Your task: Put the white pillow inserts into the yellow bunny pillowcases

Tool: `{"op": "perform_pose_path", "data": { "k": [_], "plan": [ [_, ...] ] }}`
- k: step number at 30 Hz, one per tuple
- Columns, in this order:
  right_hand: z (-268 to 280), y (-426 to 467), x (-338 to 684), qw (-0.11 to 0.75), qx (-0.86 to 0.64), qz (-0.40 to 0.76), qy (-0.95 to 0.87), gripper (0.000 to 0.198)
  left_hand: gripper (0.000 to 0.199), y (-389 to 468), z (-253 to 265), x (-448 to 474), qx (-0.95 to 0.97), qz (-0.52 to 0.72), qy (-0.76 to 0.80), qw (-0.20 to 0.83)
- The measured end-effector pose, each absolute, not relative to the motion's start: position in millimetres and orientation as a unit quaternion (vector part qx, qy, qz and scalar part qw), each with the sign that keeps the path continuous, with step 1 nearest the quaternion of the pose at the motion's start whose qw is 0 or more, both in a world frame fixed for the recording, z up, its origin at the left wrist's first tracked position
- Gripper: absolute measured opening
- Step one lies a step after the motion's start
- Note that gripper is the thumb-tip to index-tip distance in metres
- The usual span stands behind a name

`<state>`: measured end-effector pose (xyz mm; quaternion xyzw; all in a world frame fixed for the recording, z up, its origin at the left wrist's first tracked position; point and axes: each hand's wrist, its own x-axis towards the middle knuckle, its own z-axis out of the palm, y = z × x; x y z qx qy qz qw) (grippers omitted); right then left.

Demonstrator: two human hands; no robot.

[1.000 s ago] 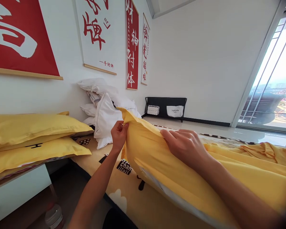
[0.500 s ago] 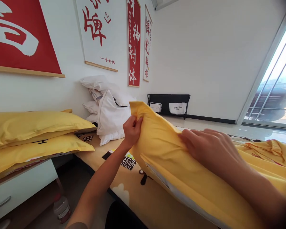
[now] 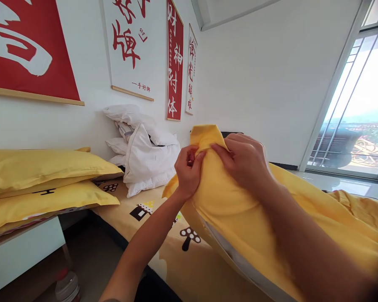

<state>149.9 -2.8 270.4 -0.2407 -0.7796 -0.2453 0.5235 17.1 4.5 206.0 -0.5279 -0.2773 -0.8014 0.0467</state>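
Note:
A yellow pillowcase (image 3: 239,209) with a white pillow (image 3: 227,247) showing through its open side edge fills the lower right. Near its far corner, my left hand (image 3: 189,170) pinches the cloth between thumb and fingers. Close beside it, my right hand (image 3: 244,155) grips the same corner, its thumb pressed on the fabric. The corner flap stands up above both hands. Beneath lies a bed with a tan patterned sheet (image 3: 170,226) printed with mushrooms and houses.
White pillows (image 3: 151,159) are piled against the wall. Two yellow pillows (image 3: 50,172) lie stacked on a white cabinet (image 3: 28,251) at left. A red-capped bottle (image 3: 67,285) stands on the floor below. More yellow cloth (image 3: 362,214) lies at right. Scrolls hang on the wall.
My right hand has moved left and forward along the pillowcase edge to the corner, beside my left hand. The corner is lifted a little and shifted right. The view has turned slightly.

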Motion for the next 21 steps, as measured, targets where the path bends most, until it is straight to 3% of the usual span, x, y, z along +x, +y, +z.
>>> {"op": "perform_pose_path", "data": {
  "k": [7,10,15,21],
  "plan": [
    [261.1,1.1,149.2,0.559,-0.187,-0.170,-0.790,0.039,0.012,3.8,198.6,3.6,-0.570,-0.783,-0.244,0.047],
    [260.6,3.4,146.1,0.540,-0.158,-0.141,-0.814,0.034,0.006,2.4,202.8,-3.3,-0.580,-0.773,-0.247,0.075],
    [259.0,10.7,144.4,0.499,-0.145,-0.113,-0.847,0.030,0.015,7.3,210.6,-10.7,-0.593,-0.739,-0.271,0.167],
    [260.1,12.4,145.8,0.463,-0.162,-0.073,-0.868,0.034,0.017,17.0,203.1,-5.5,-0.539,-0.788,-0.270,0.128]
  ]
}}
